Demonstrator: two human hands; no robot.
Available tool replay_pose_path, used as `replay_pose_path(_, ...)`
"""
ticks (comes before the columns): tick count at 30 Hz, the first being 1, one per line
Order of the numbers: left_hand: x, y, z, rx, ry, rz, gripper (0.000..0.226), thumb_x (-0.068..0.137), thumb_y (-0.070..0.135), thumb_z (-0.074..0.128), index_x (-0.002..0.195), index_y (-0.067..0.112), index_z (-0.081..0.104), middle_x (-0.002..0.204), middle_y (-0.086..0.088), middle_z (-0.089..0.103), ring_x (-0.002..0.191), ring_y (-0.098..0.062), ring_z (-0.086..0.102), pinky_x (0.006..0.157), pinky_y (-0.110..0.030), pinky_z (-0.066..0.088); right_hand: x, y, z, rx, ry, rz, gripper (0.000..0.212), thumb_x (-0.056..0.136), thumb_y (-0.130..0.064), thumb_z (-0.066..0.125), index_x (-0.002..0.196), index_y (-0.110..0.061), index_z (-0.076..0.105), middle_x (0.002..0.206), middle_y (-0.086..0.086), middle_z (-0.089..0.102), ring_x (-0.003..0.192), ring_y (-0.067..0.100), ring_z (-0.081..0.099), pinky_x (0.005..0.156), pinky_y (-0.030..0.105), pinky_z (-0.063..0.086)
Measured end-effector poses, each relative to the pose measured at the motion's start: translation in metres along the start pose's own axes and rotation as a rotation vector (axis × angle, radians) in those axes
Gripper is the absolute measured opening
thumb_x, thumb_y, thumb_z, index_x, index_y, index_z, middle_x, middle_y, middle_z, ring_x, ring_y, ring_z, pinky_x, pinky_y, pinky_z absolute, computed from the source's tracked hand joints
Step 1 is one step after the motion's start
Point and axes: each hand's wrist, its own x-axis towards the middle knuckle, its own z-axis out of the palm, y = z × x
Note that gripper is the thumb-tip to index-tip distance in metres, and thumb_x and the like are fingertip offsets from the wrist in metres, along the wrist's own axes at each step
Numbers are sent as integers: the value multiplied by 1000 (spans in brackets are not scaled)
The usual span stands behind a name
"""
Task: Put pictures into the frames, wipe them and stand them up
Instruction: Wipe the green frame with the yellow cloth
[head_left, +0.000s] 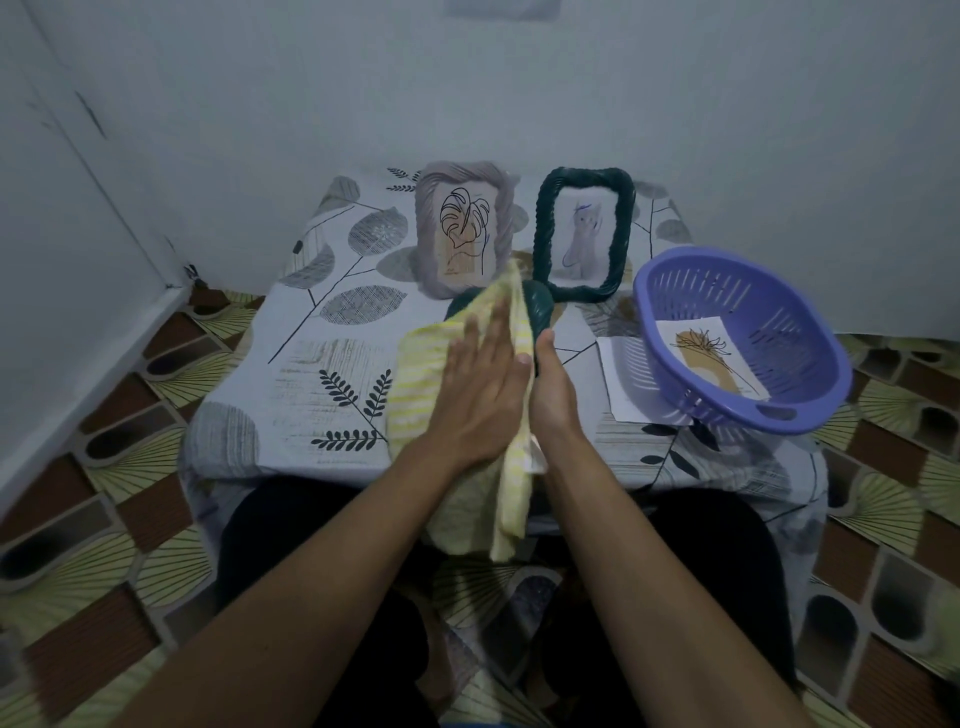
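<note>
Two frames are seen standing upright side by side at the far edge of the table (311, 364): a grey twisted-rim frame (427, 239) with a leaf drawing in it and, just beside it to the right, a dark green frame (543, 234) with a faint figure drawing. For these two the work is judged to be done. A third frame (540, 312), also dark green, is held tilted over the middle of the table, near its front edge, and is being wiped. It is largely covered by a yellow striped cloth (415, 384), so whether a picture has been put in cannot be told. The cloth is pressed against it by the left hand (483, 395), flat with fingers straight and close together. The frame's right edge is gripped by the right hand (553, 395), thumb laid along the rim, the other fingers hidden behind it. At the right edge a purple slotted basket (641, 301) is tipped over a white sheet (618, 374), with one loose picture (706, 358) inside. Standing the third frame up remains to be done; no empty frame for the loose picture is in view.
</note>
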Motion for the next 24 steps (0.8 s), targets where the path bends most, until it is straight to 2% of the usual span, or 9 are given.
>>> replay_pose_path(3,-22,-6,9,24,-87,196,66,97,49,6,154,24,-13,156,19,-19,150,-7,-19,124,-37,-5,4,-14,-10,76,23,-18,55,102,-55,39,109,-11,71,107,14,74,101,30,70,92,41,56)
replay_pose_path(6,-34,-24,12,202,-84,247,63,97,57,2,151,34,-22,156,23,-21,150,-6,-19,123,-44,-3,7,-14,-20,60,55,-59,57,102,-55,39,124,-11,66,119,17,70,112,34,67,100,50,52)
replay_pose_path(9,-25,-39,7,307,-29,76,61,93,64,-6,142,41,-35,154,20,-36,149,-19,-26,119,-56,-14,5,-6,-20,-7,-13,-81,66,92,-64,47,127,-12,66,123,19,68,115,38,65,104,58,47)
replay_pose_path(11,-8,-42,-2,289,65,-93,62,94,61,-4,143,37,-34,149,14,-44,147,-28,-29,114,-58,-21,3,1,-19,-73,-31,-78,60,94,-63,48,118,-13,71,115,15,72,108,33,68,100,53,51)
replay_pose_path(14,18,-35,-18,304,191,-241,71,91,58,-5,153,27,-20,159,4,-31,149,-37,-22,113,-59,-17,-6,7,-12,-121,-93,-56,50,106,-49,34,112,-16,72,112,10,74,107,27,70,98,44,53)
replay_pose_path(16,20,-23,-18,245,201,-156,71,95,52,1,156,17,-14,165,0,-18,151,-32,-17,116,-55,-16,-11,4,-3,-129,-84,-49,47,106,-46,35,112,-16,71,112,11,74,106,26,70,96,42,53)
replay_pose_path(19,-2,-4,-6,51,148,99,67,100,45,9,156,14,-9,166,2,-10,152,-16,-15,123,-41,-8,-5,-9,-2,-193,-43,-102,42,107,-40,37,99,-18,72,92,2,76,93,19,71,81,29,56)
replay_pose_path(21,-21,-3,4,54,58,247,64,100,45,10,154,19,-13,162,10,-15,151,-10,-17,123,-36,-9,-3,-19,-6,-173,-5,-111,46,106,-44,38,101,-13,72,96,7,76,96,22,72,87,35,57)
replay_pose_path(24,-33,-21,7,150,-40,395,61,104,47,11,151,28,-21,159,18,-23,151,-10,-17,123,-39,-6,-3,-17,-12,-94,1,-50,58,101,-57,41,118,-9,69,115,15,72,109,31,68,101,51,51)
